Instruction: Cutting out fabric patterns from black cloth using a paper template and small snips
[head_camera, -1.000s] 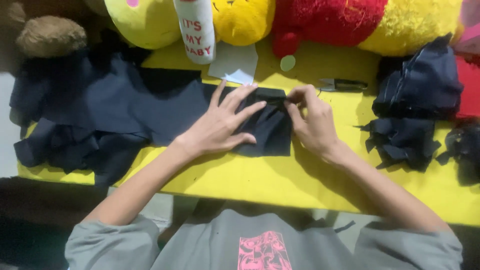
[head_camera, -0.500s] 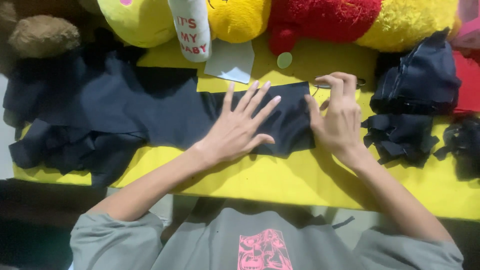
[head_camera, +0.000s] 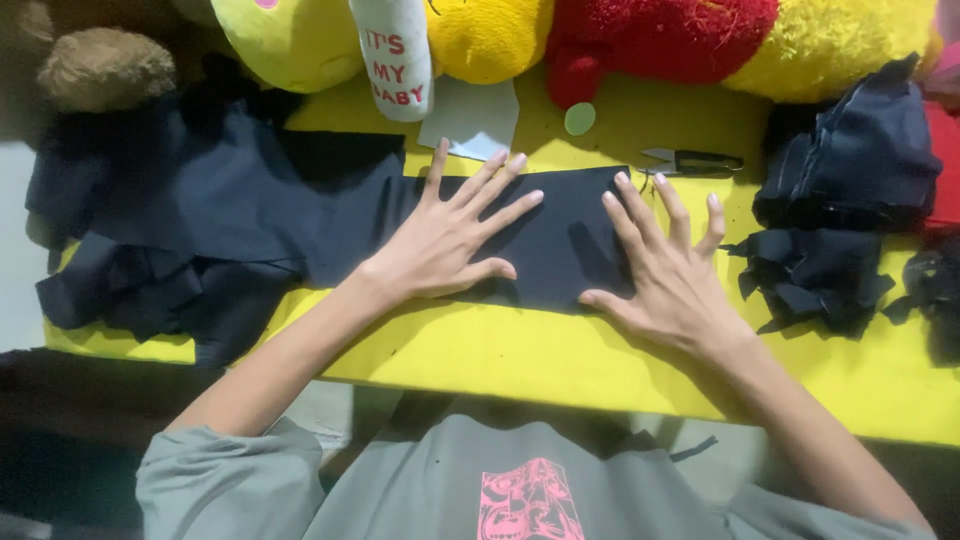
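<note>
- We are pressing both hands flat, fingers spread and gripping nothing, on the black fabric piece (head_camera: 560, 235) that is lying on the yellow counter (head_camera: 560, 360); the left hand (head_camera: 450, 235) is sitting near its middle and the right hand (head_camera: 665, 265) over its right end.
- Since we are only pinning the cloth by palm pressure, we are risking it sliding or puckering if one hand pushes outward harder than the other; a crease could be forming between the two hands.
- The near edge of the piece is lying close to the counter's front edge, so a pull toward us could be dragging it off.
- To the left, the piece is overlapping the dark fabric heap (head_camera: 200, 230); we judge that smoothing leftward could be catching those layers and shifting them together.
- Just beyond our right fingertips, the small snips (head_camera: 690, 160) are lying near the cloth's far corner; a sweeping hand could be knocking into the blades.
- Farther right, the cut fabric scraps (head_camera: 810, 275) could be getting mixed in.
</note>
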